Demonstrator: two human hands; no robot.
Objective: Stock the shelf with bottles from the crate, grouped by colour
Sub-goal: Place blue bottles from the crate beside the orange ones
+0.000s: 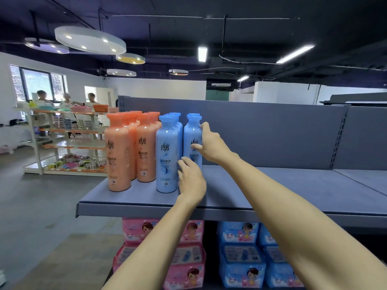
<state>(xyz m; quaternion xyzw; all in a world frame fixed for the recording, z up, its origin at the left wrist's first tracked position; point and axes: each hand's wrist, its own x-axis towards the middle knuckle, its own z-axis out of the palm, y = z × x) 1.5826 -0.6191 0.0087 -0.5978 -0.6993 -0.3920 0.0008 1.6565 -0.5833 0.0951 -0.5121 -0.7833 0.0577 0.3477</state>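
Both forearms entered from the bottom edge, cut off before the elbows, and the crate lay outside the view. Behind the front bottles the rear rows showed only as caps and shoulders, so no count could be made, and the small print on the labels was too fine to read.

On the grey shelf (272, 185) the stock stood upright in two colour groups toward the left end: orange bottles (119, 151) in two columns, and just beside them blue bottles (167, 155) in two columns, each with a flat cap of its own colour, dark brush-style characters and a small code patch low on the front. The right blue bottle (191, 135) stood at the head of its column, its lower half hidden by the hands.

The right hand (211, 146) reached across it, index finger stretched up along the bottle's right shoulder and thumb lying on the label; whether the remaining fingers curled behind it could not be told. The left hand (191, 177) sat low between the two blue columns, fingers bent and their tips at the right bottle's base, the actual contact hidden behind the knuckles.

Below the shelf, pink packs (184, 256) and blue packs (243, 254) were partly screened by the arms. Far left, figures stood blurred behind a white rack (62, 143).
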